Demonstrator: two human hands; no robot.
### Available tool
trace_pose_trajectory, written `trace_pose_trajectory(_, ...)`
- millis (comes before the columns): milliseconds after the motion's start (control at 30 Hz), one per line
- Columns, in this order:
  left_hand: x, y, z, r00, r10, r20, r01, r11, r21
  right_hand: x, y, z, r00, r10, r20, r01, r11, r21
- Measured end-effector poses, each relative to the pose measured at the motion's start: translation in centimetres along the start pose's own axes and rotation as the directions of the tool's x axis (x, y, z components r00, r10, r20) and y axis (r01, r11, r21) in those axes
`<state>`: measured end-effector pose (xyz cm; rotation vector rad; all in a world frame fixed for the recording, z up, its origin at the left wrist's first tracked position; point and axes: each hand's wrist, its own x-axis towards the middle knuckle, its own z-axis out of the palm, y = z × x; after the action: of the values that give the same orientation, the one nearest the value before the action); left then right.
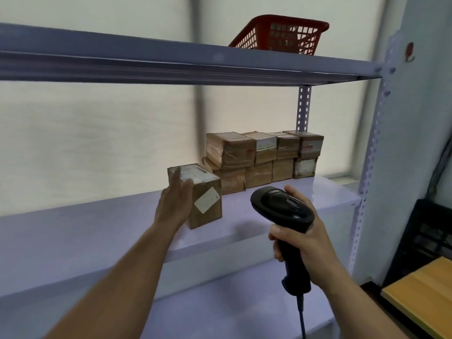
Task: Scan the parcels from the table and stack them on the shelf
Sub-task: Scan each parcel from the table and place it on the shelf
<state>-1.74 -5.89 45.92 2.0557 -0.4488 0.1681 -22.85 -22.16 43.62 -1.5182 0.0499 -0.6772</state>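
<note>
A single brown parcel (206, 195) with white labels on its top and front face sits on the pale shelf (85, 223), just left of and in front of the stack of parcels (264, 156). A narrow gap separates it from the stack. The stack is two layers high and stands toward the back of the shelf.

The left hand (175, 204) is at the single parcel's left face, on the side away from the stack. Its fingers are straight and point upward, with the palm turned toward the cardboard. The hand is blurred, so whether the palm presses the box or lies just off it cannot be told. Nothing is grasped in it.

The right hand (302, 243) is in front of the stack and lower, apart from both the parcel and the stack. Its fingers are clenched round the handle of a black barcode scanner (281, 206), whose head points toward the shelf. A red basket (281, 34) stands on the board above the stack.
</note>
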Motion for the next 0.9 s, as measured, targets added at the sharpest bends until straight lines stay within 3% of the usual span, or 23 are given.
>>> trace_pose_trajectory(100,0.9,-1.1,0.4,0.995,0.058,0.078,-0.063,0.996,0.065,0.8,0.8,0.5,1.000,0.008,-0.005,-0.008,1.000,-0.013)
trace_pose_trajectory(267,3.9,-2.4,0.9,0.999,0.045,0.006,-0.045,0.994,0.095,2.3,1.6,0.8,1.000,0.015,-0.012,-0.015,1.000,-0.017)
trace_pose_trajectory(567,8.3,-2.6,2.7,1.000,0.008,0.001,-0.008,0.984,0.178,3.7,2.2,-0.4,0.999,0.030,-0.045,-0.032,0.998,-0.047)
trace_pose_trajectory(900,7.3,-2.0,3.9,0.998,-0.056,-0.030,0.060,0.983,0.171,2.7,2.5,-3.2,0.998,0.028,-0.048,-0.028,1.000,-0.004)
